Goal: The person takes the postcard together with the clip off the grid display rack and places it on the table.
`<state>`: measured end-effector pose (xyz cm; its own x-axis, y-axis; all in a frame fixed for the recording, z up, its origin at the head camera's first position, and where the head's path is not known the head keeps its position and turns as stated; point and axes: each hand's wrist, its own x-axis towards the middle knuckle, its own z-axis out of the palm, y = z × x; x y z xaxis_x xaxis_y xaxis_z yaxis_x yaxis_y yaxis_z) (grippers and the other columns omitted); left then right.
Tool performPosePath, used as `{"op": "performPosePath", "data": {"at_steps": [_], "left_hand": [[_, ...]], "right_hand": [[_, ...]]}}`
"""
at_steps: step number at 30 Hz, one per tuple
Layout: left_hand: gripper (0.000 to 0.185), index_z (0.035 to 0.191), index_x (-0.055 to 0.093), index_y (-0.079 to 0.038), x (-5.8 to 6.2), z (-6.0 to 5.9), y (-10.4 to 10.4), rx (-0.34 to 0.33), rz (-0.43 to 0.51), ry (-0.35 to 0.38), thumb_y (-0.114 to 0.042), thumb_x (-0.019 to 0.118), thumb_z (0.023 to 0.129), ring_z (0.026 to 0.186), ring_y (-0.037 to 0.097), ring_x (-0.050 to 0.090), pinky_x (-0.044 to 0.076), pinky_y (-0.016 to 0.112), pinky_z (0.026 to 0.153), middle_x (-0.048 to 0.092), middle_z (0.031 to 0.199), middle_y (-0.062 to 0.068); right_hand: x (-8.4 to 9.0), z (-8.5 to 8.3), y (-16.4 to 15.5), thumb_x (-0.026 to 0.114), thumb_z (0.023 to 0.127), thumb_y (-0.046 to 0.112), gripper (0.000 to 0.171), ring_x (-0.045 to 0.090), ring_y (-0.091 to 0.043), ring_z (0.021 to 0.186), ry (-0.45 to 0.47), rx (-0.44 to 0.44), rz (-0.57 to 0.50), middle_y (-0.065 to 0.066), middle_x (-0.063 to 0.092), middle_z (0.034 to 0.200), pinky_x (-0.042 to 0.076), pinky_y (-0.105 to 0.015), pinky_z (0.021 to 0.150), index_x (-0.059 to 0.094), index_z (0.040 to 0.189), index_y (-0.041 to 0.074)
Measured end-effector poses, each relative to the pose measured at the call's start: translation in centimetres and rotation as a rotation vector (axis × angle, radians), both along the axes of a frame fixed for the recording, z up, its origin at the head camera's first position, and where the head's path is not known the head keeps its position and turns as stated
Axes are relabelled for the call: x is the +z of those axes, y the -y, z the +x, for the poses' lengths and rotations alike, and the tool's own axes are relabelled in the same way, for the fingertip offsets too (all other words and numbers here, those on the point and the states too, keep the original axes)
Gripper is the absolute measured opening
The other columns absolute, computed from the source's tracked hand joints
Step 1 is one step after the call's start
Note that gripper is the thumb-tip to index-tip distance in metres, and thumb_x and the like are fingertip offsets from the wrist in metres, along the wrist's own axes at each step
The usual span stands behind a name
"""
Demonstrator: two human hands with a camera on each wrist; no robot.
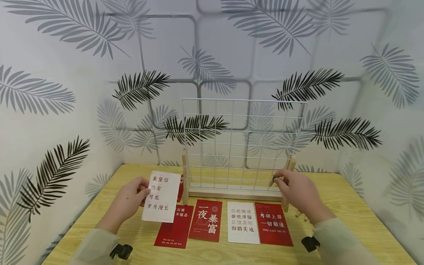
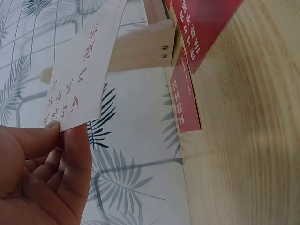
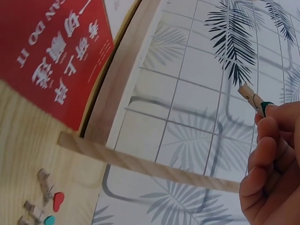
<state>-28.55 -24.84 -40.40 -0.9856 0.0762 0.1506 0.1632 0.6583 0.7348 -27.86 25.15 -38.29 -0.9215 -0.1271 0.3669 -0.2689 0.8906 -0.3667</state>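
Note:
A white card [image 1: 161, 197] with red Chinese writing is pinched at its left edge between the thumb and fingers of my left hand [image 1: 130, 198]. It is held up over the table, left of a white wire grid [image 1: 241, 143] on a wooden stand. My right hand [image 1: 301, 189] pinches a small wooden clothespin [image 3: 251, 98] with a dark green piece at its end, close to the grid's lower right. In the left wrist view the card [image 2: 86, 70] is tilted, its writing facing the camera.
Red cards [image 1: 205, 221] and a white card [image 1: 243, 222] lie in front of the stand's wooden base [image 1: 228, 194]. Several more clothespins [image 3: 46, 185] with coloured hearts or dots lie right of the stand. A leaf-patterned wall covering [image 1: 66, 92] surrounds the wood-grain table [image 1: 132, 171].

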Motion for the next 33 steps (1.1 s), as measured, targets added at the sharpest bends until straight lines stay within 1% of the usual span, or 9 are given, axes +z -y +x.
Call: {"op": "performPosePath", "data": {"at_steps": [6, 9, 13, 16, 18, 22, 27, 29, 33], "left_hand": [[0.010, 0.113, 0.057, -0.003, -0.3, -0.1, 0.9, 0.011, 0.013, 0.029, -0.009, 0.054, 0.105, 0.073, 0.021, 0.062, 0.058, 0.040, 0.069, 0.060, 0.091, 0.009], [0.011, 0.113, 0.057, -0.002, -0.5, -0.1, 1.3, 0.013, 0.012, 0.038, -0.008, 0.054, 0.105, 0.073, 0.020, 0.062, 0.058, 0.041, 0.069, 0.061, 0.091, 0.009], [0.011, 0.113, 0.058, -0.001, -0.8, -0.1, 1.8, 0.022, 0.004, 0.046, -0.008, 0.054, 0.104, 0.073, 0.020, 0.062, 0.058, 0.041, 0.069, 0.061, 0.091, 0.009], [0.012, 0.113, 0.058, -0.001, -1.0, -0.2, 2.2, 0.031, -0.009, 0.053, -0.008, 0.054, 0.104, 0.072, 0.020, 0.062, 0.058, 0.040, 0.069, 0.061, 0.090, 0.009], [0.012, 0.114, 0.057, -0.001, -1.3, -0.3, 2.5, 0.034, -0.017, 0.058, -0.008, 0.053, 0.104, 0.072, 0.021, 0.061, 0.058, 0.039, 0.068, 0.060, 0.089, 0.009], [0.012, 0.113, 0.057, 0.002, -2.0, -0.1, 3.4, 0.040, -0.012, 0.075, -0.006, 0.053, 0.104, 0.072, 0.020, 0.060, 0.057, 0.037, 0.066, 0.059, 0.089, 0.010], [0.013, 0.114, 0.056, 0.002, -2.7, 0.1, 4.7, 0.055, -0.021, 0.108, -0.005, 0.052, 0.104, 0.073, 0.020, 0.061, 0.058, 0.038, 0.067, 0.059, 0.090, 0.010], [0.013, 0.114, 0.056, 0.002, -2.8, 0.1, 5.1, 0.059, -0.033, 0.108, -0.006, 0.052, 0.104, 0.072, 0.020, 0.061, 0.057, 0.038, 0.067, 0.059, 0.090, 0.009], [0.014, 0.114, 0.056, 0.002, -2.9, 0.1, 5.5, 0.055, -0.039, 0.101, -0.007, 0.052, 0.104, 0.073, 0.021, 0.060, 0.057, 0.039, 0.066, 0.059, 0.089, 0.009]], "right_hand": [[-0.5, 0.5, -1.7, 0.060, 0.103, 0.026, 0.023, 0.044, -0.016, 0.044, 0.057, -0.005, -0.027, 0.000, 0.061, 0.071, 0.040, -0.034, 0.043, 0.070, 0.119, 0.013], [-0.8, 0.8, -2.6, 0.059, 0.103, 0.026, 0.025, 0.048, -0.015, 0.053, 0.061, -0.020, -0.022, -0.001, 0.065, 0.079, 0.040, -0.034, 0.050, 0.070, 0.121, 0.012], [-1.2, 1.2, -3.7, 0.059, 0.104, 0.028, 0.026, 0.048, -0.016, 0.058, 0.080, -0.041, -0.011, 0.001, 0.064, 0.078, 0.039, -0.035, 0.054, 0.070, 0.121, 0.011], [-1.5, 1.4, -4.7, 0.057, 0.104, 0.028, 0.027, 0.045, -0.017, 0.054, 0.105, -0.051, -0.012, 0.004, 0.057, 0.067, 0.037, -0.035, 0.052, 0.069, 0.120, 0.011], [-1.8, 1.7, -5.5, 0.057, 0.104, 0.028, 0.028, 0.045, -0.017, 0.053, 0.123, -0.058, -0.022, 0.004, 0.058, 0.067, 0.036, -0.035, 0.051, 0.069, 0.121, 0.010], [-2.6, 2.1, -7.4, 0.056, 0.105, 0.031, 0.031, 0.048, -0.017, 0.059, 0.178, -0.074, -0.035, 0.001, 0.068, 0.084, 0.038, -0.035, 0.052, 0.068, 0.121, 0.008], [-3.3, 2.8, -10.0, 0.055, 0.105, 0.032, 0.035, 0.060, -0.017, 0.074, 0.258, -0.089, -0.030, -0.007, 0.072, 0.101, 0.046, -0.037, 0.060, 0.068, 0.124, 0.005], [-3.4, 3.1, -10.8, 0.054, 0.105, 0.033, 0.037, 0.063, -0.017, 0.079, 0.285, -0.091, -0.029, -0.008, 0.072, 0.102, 0.047, -0.038, 0.060, 0.067, 0.124, 0.004], [-3.6, 3.3, -12.2, 0.053, 0.106, 0.032, 0.038, 0.063, -0.017, 0.079, 0.338, -0.097, -0.033, -0.007, 0.072, 0.099, 0.046, -0.037, 0.059, 0.066, 0.124, 0.002]]}}
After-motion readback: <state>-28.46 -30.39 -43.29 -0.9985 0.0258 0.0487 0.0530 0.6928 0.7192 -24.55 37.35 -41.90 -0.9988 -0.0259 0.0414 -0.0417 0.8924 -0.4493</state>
